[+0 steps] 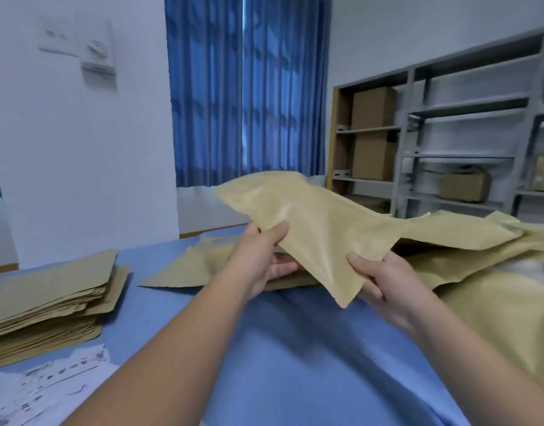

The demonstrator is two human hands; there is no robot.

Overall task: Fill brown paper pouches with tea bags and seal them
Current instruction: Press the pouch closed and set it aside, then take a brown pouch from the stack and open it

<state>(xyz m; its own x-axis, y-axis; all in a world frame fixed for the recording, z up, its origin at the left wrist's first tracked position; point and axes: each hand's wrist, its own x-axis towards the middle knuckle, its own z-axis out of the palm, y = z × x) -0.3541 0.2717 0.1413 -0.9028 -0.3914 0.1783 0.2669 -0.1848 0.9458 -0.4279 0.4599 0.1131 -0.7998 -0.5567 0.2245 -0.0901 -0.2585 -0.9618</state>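
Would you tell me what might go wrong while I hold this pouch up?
1. The left hand and right hand pinch only the near edge of the pouch; its far end juts out unsupported, so it may sag and crease.
2. Whether it is filled or sealed cannot be told; if open, contents might slip out.
3. It may get mixed into the loose pouches at the right.

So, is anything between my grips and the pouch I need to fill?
Nothing visible. The left grip and the right grip both hold the brown pouch directly by its near edge, lifted above the blue table.
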